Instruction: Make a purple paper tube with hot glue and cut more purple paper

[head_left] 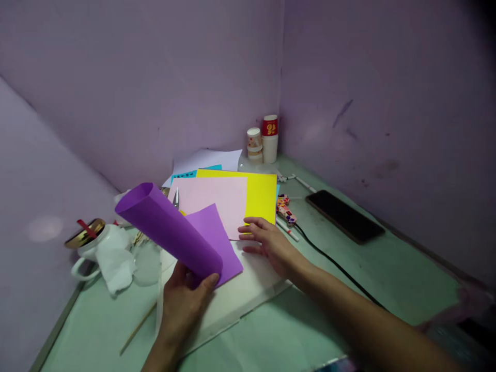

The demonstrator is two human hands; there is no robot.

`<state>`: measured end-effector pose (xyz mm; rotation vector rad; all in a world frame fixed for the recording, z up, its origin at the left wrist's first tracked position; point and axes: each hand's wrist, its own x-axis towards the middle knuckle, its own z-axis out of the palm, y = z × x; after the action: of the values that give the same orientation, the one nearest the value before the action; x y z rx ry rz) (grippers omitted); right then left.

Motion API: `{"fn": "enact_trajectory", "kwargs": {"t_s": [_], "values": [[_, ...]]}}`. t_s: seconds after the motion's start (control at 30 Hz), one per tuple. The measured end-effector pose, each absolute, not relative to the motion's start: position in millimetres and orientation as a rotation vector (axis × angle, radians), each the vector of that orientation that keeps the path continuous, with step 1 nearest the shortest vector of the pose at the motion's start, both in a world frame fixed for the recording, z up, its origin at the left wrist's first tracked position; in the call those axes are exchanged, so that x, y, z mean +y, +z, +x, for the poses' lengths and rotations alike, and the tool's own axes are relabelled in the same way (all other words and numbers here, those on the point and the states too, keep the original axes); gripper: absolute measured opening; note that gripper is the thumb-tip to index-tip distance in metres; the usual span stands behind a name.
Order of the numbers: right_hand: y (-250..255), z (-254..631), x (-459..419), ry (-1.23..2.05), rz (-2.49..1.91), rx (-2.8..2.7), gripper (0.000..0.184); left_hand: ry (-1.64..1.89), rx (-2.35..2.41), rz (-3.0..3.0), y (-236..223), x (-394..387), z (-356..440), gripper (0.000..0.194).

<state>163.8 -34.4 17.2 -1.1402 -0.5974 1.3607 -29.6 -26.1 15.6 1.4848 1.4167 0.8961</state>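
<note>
My left hand [188,297] grips a rolled sheet of purple paper [170,227] near its lower end, thumb on the near side and fingers behind. The roll leans up to the left, its upper end an open tube. A flat purple piece [213,232] lies beside or under the roll; whether the two are joined I cannot tell. To the right, my right hand [267,243] is empty with its fingers spread, over the edge of a pale pink sheet [217,191] and a yellow sheet [263,194]. Beneath lies a white board or pad [217,315].
Scissors [176,199] rest by the sheets. At left stand a white mug [104,243] and crumpled tissue [116,268], with a thin stick [137,328] nearby. Paper cups [270,139], a hot glue gun [285,211] with black cord, a marker [289,230] and a phone [344,216] are at right.
</note>
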Motion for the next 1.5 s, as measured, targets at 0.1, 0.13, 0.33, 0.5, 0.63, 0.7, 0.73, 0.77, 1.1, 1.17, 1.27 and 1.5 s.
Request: {"fn": "enact_trajectory", "kwargs": {"t_s": [0.1, 0.13, 0.33, 0.5, 0.63, 0.7, 0.73, 0.77, 1.1, 1.17, 1.27, 1.5], "values": [[19, 163, -35, 1.455, -1.179, -0.557, 0.024, 0.808, 1.395, 1.516, 15, -25, -26, 0.051], [19, 162, -35, 1.467, -1.184, -0.559, 0.024, 0.775, 1.397, 1.54, 16, -25, -24, 0.05], [12, 158, -35, 1.491, -1.167, -0.576, 0.026, 0.733, 1.419, 1.572, 17, -22, -15, 0.046], [12, 157, -34, 1.508, -1.188, -0.561, 0.028, 0.724, 1.397, 1.657, 8, -19, -14, 0.051], [11, 157, -33, 1.499, -1.218, -0.596, 0.029, 0.67, 1.5, 1.659, 14, -21, -10, 0.044], [10, 158, -34, 1.497, -1.241, -0.645, 0.028, 0.64, 1.473, 1.625, 18, -22, -10, 0.041], [8, 158, -34, 1.498, -1.259, -0.689, 0.029, 0.615, 1.436, 1.612, 19, -22, -11, 0.042], [7, 158, -34, 1.495, -1.281, -0.744, 0.029, 0.592, 1.387, 1.602, 19, -22, -13, 0.044], [-6, 155, -40, 1.291, -1.372, -1.188, 0.019, 0.652, 1.373, 1.772, -2, -19, -24, 0.042], [-9, 156, -39, 1.15, -1.333, -1.294, 0.026, 0.683, 1.376, 1.781, -4, -20, -22, 0.042], [-13, 159, -36, 1.035, -1.318, -1.435, 0.034, 0.671, 1.372, 1.809, -6, -20, -22, 0.043], [-14, 160, -33, 0.986, -1.381, -1.546, 0.035, 0.623, 1.331, 1.9, -7, -17, -25, 0.04]]}}
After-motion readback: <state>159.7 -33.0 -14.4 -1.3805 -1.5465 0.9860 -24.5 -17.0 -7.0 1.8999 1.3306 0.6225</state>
